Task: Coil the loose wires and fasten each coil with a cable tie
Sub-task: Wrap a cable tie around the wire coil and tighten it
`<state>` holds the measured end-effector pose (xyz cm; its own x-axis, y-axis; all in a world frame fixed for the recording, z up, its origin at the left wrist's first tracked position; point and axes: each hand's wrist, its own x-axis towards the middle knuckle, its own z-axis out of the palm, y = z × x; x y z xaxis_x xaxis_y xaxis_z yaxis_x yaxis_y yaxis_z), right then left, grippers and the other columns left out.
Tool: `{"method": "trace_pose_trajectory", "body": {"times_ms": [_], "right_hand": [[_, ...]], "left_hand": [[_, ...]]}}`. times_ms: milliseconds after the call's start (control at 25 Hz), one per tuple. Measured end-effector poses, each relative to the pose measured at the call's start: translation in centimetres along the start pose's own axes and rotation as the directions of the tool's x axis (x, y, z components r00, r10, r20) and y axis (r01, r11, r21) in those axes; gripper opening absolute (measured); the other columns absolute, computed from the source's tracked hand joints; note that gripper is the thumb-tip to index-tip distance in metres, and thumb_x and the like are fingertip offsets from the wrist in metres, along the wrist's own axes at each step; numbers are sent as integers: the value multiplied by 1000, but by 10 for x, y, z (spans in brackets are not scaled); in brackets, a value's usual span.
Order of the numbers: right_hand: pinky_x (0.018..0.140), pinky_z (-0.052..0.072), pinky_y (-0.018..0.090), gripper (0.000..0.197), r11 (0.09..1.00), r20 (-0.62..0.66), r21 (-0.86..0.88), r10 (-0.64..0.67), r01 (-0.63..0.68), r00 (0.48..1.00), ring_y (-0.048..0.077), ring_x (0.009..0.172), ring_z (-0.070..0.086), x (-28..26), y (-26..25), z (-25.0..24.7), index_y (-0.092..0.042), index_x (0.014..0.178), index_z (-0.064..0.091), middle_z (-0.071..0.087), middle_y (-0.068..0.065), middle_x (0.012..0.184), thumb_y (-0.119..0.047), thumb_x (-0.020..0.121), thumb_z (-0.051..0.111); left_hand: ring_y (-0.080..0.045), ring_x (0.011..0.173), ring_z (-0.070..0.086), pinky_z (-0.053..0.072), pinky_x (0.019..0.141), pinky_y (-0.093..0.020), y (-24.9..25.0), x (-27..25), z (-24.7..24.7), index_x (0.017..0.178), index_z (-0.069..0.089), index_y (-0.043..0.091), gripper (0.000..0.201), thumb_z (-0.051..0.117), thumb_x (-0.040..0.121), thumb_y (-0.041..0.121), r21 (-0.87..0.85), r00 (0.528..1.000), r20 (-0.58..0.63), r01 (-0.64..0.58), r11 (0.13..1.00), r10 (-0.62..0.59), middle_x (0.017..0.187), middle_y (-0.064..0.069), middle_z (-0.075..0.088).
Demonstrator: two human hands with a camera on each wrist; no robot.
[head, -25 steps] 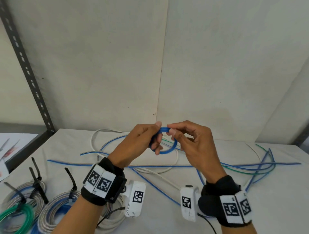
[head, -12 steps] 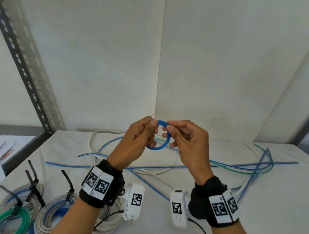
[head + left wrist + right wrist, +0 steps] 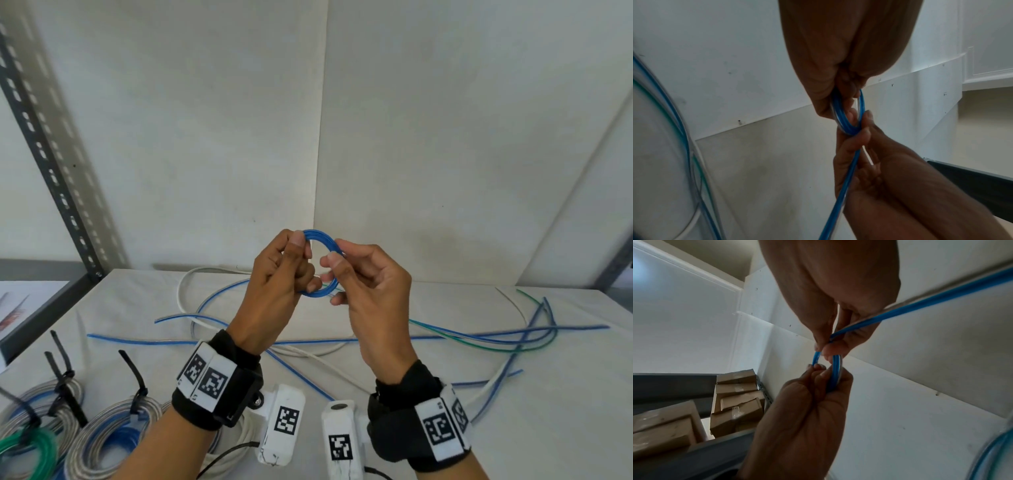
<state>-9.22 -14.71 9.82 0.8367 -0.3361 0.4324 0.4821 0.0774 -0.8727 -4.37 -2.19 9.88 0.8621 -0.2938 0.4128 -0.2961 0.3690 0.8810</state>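
The blue coil is a small ring of several turns held in the air above the table, between the two hands and in front of the far wall. The left hand has thumb and curled fingers closed round the ring's left side. The right hand pinches the right side between thumb and forefinger, its other fingers loosely bent. The wrist views show the free blue wire running off through the right fingers.

Against a second ago, both hands have risen a little and the ring sits higher and more upright, with the right pinch now at its upper right edge; it looks as if another turn has just been laid on. Winding seems unfinished, since wire trails off the ring.

Below lie loose wires, blue, green and white, spread across the table. At near left sit finished coils fastened with black cable ties.
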Motion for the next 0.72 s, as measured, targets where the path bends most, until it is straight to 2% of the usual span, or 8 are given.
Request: {"method": "trace_pose_trajectory", "body": {"times_ms": [40,120,200,280,360,440,560,720], "right_hand": [[53,51,26,14,999,8,-20,-25,25,1000,17,72,70,2,-1,-3,-11,108,72,77,9,91,-10,95,68],[54,49,26,15,993,83,-104,-54,62,995,16,70,67,8,-3,-15,-10,109,74,76,6,89,-10,96,67],[61,50,22,15,960,247,-256,-50,114,968,15,71,66,13,-6,-28,-12,108,76,76,2,88,-12,96,67],[69,53,20,15,912,360,-376,-20,164,933,15,76,68,15,-9,-35,-15,107,78,76,-3,89,-11,96,68],[71,53,19,16,890,391,-415,-14,190,920,15,77,69,15,-12,-37,-17,106,78,76,-3,90,-11,96,68],[71,54,20,17,908,365,-378,-33,180,931,15,74,69,16,-14,-38,-17,110,77,76,-1,89,-12,96,67],[57,53,23,15,968,215,-234,-42,94,976,16,79,75,14,-11,-32,-11,110,71,78,2,90,-15,98,65],[52,53,25,11,995,70,-94,-24,31,997,21,83,76,5,0,-12,-8,105,69,78,5,93,-14,98,64]], "left_hand": [[-17,54,20,42,61,-29,3,1,-1,87,48,6,36,34,109,30,-38,999,1,51,998,-51,61,-3,17],[-17,47,30,50,68,-34,11,3,-4,79,52,5,44,33,107,34,-111,971,63,236,965,-230,53,-3,23],[-22,45,42,55,75,-37,15,2,-7,71,54,4,53,30,106,36,-16,917,185,362,932,-353,48,-6,29],[-22,49,44,57,78,-36,13,-1,-7,65,52,8,55,29,109,32,142,899,215,358,923,-382,50,-4,29],[-17,50,36,54,76,-37,9,-4,-3,62,49,15,54,29,110,30,159,904,204,349,923,-377,55,1,26],[-14,50,25,48,68,-34,7,-2,-1,61,42,18,52,29,110,30,71,922,165,342,937,-350,58,3,21],[-11,46,20,43,55,-29,9,5,-1,64,35,17,49,29,110,32,-174,948,68,318,932,-311,55,4,19],[-10,45,20,39,51,-27,11,8,-1,65,33,18,48,29,110,32,-329,960,-49,244,912,-274,53,5,21]]}}
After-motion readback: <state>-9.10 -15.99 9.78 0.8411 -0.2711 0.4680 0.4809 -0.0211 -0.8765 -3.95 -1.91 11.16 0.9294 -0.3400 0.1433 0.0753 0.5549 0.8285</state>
